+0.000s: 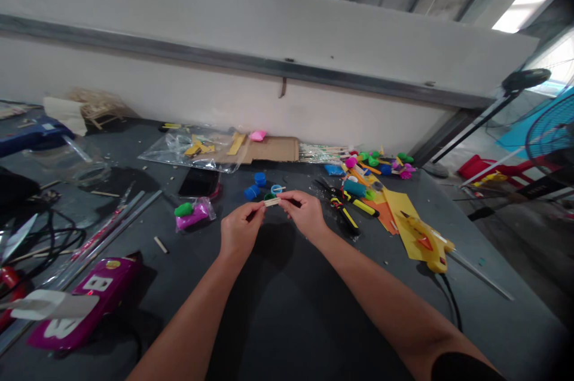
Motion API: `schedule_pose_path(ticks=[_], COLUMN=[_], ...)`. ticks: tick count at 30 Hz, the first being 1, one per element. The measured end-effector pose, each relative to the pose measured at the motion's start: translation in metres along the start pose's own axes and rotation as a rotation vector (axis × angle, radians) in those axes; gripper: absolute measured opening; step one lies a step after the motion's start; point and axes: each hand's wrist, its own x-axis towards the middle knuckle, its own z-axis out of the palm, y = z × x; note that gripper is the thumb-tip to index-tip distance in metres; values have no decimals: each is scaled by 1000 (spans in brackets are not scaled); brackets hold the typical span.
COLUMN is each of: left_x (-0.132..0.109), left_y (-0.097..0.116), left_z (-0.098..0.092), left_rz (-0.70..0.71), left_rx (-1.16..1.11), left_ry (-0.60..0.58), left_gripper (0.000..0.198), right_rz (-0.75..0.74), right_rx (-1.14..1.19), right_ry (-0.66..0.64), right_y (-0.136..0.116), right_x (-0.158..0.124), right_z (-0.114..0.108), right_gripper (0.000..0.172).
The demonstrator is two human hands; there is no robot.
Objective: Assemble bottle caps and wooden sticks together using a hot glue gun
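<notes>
Nearly level — wooden stick (crosswise)

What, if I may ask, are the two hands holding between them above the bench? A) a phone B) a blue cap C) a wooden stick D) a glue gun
C. The left hand and the right hand pinch the wooden stick between them.

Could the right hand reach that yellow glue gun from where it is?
Probably yes: only dark tabletop lies between the right hand and the yellow glue gun, though it would first have to let go of the wooden sticks it pinches.
</notes>
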Motion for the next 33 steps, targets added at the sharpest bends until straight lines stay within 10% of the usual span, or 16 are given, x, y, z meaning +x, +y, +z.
schedule_pose_path(ticks=[17,33], left_x=[5,2], left_y=[1,1], left_z=[3,7], left_rz=[-468,-442], left_rx=[-637,-714], left_ry=[-141,-107], left_gripper=[34,29], right_rz=[-104,132], right_rx=[-91,179], right_ry=[-18,53], right_y=[5,-5], right_x=[-1,1], right_z=[0,11], right_gripper=[18,17])
